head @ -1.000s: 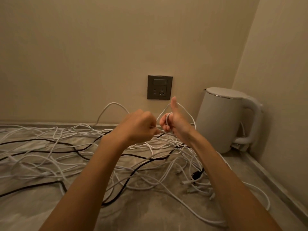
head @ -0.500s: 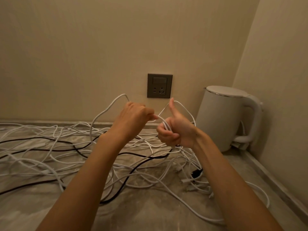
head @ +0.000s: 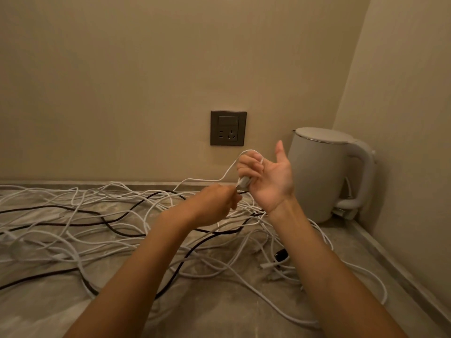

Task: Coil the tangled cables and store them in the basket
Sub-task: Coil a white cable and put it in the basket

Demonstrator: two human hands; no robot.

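Right now both hands are up over the stone counter, working on one white cable. The right hand is raised with its palm turned back toward the person and its thumb sticking straight up. Its fingers are curled around a small loop of that cable, which arches over the knuckles. The left hand sits just below and beside it, seen from the back, with its fingertips bunched and pinching the same cable where it leaves the right hand's fingers. From there the cable drops away to the left into the tangle of cables, white ones mostly, with a black cable snaking through, spread loose across the counter.

The only vessel I can see is a white kettle upright in the right corner. Its lid is down, so what's inside can't be told. A dark wall socket sits behind the hands.
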